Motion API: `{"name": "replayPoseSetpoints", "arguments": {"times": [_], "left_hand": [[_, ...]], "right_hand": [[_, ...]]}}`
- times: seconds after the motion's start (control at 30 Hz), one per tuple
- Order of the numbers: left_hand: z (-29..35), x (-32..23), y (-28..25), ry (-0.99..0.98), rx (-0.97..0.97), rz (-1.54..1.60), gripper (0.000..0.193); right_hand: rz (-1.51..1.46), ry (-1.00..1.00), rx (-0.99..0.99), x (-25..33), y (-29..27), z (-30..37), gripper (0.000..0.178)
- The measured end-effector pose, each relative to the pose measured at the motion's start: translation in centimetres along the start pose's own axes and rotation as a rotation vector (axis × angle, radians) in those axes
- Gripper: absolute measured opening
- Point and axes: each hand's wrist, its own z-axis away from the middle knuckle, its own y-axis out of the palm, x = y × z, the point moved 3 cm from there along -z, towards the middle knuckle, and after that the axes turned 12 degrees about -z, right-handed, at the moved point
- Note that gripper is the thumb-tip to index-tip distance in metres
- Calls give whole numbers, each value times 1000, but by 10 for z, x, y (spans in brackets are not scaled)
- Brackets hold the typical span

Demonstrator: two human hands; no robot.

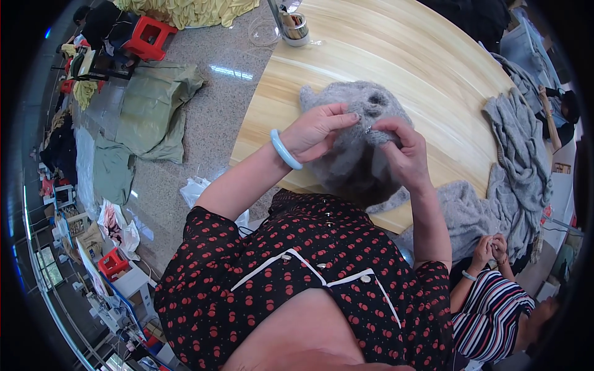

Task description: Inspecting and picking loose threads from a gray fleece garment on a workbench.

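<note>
A fuzzy grey knit garment (346, 93) lies bunched at the near side of the wooden table, its near part hanging by my chest. My left hand (315, 130), with a pale blue bangle on the wrist, pinches the knit between thumb and fingers. Close beside it, my right hand (405, 148) grips another fold with thumb and forefinger. Between the fingertips shows a small shiny bit (369, 128), too small to name. Dark gaps open in the fabric just above my fingers.
More grey knit garments (516, 142) are heaped along the table's right side, where a co-worker in a striped top (495, 315) handles one. A tin holding tools (296, 29) stands at the table's far left corner. Green sheeting (154, 105) and a red stool (148, 38) are on the floor.
</note>
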Motion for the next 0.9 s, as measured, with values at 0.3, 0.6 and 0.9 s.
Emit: {"name": "replayPoseSetpoints", "arguments": {"times": [0.3, 0.6, 0.9], "left_hand": [[-3, 4, 2, 59, -18, 18, 8], [1, 3, -9, 434, -250, -786, 11], [16, 2, -5, 1063, -371, -1417, 15]], "right_hand": [[-47, 5, -26, -18, 7, -6, 28], [73, 23, -97, -36, 18, -6, 24], [292, -49, -22, -43, 32, -14, 16]]}}
